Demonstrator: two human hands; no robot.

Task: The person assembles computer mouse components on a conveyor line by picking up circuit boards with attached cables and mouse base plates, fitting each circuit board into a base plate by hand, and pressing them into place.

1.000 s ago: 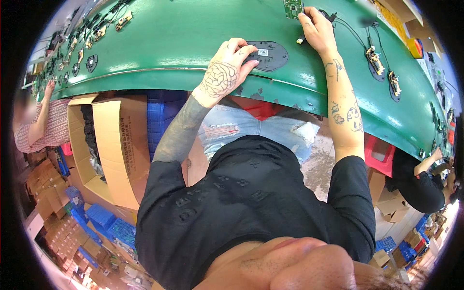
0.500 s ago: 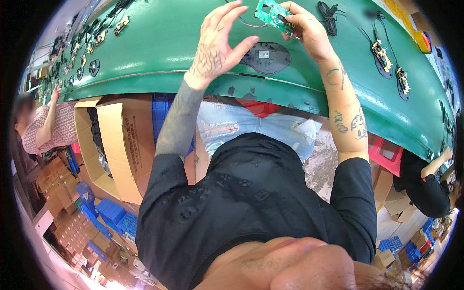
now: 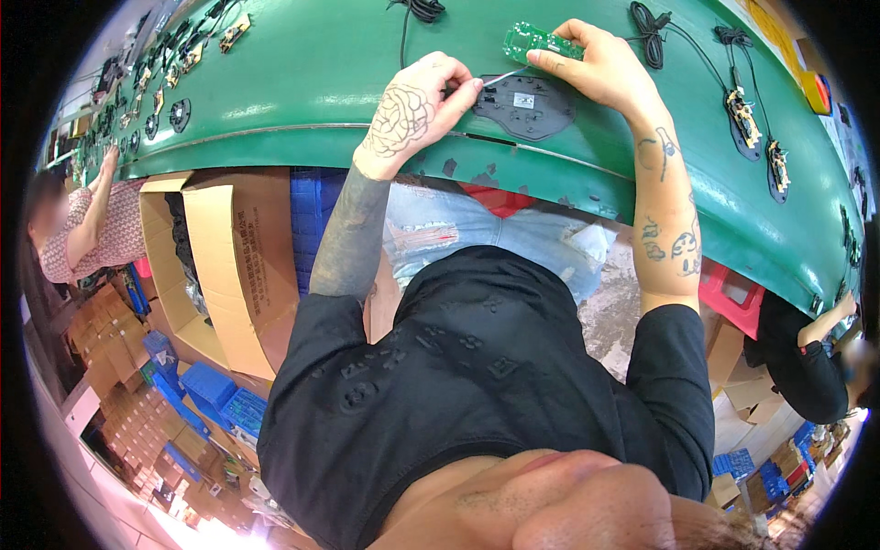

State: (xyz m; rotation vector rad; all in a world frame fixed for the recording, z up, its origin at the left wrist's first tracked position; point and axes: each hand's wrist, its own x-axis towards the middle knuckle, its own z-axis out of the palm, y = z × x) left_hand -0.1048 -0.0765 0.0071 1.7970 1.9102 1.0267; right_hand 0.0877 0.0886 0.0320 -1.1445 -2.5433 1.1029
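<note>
My right hand (image 3: 600, 69) holds a small green circuit board (image 3: 539, 41) above the green conveyor belt (image 3: 312, 82). A thin white wire (image 3: 502, 78) runs from the board to my left hand (image 3: 417, 110), whose fingertips pinch its end. Directly under both hands a black oval plastic base (image 3: 524, 105) lies flat on the belt. Both forearms reach up from my black shirt at the bottom of the picture.
Coiled black cables (image 3: 653, 20) and further boards with cables (image 3: 747, 105) lie on the belt to the right, several black bases (image 3: 179, 112) to the left. An open cardboard box (image 3: 225, 257) and blue crates (image 3: 220, 394) stand at my left. Other people (image 3: 82, 229) work at both sides.
My right hand picked up the green board from the far side of the belt and brought it over the black base. My left hand lifted off the base and took the wire end.
</note>
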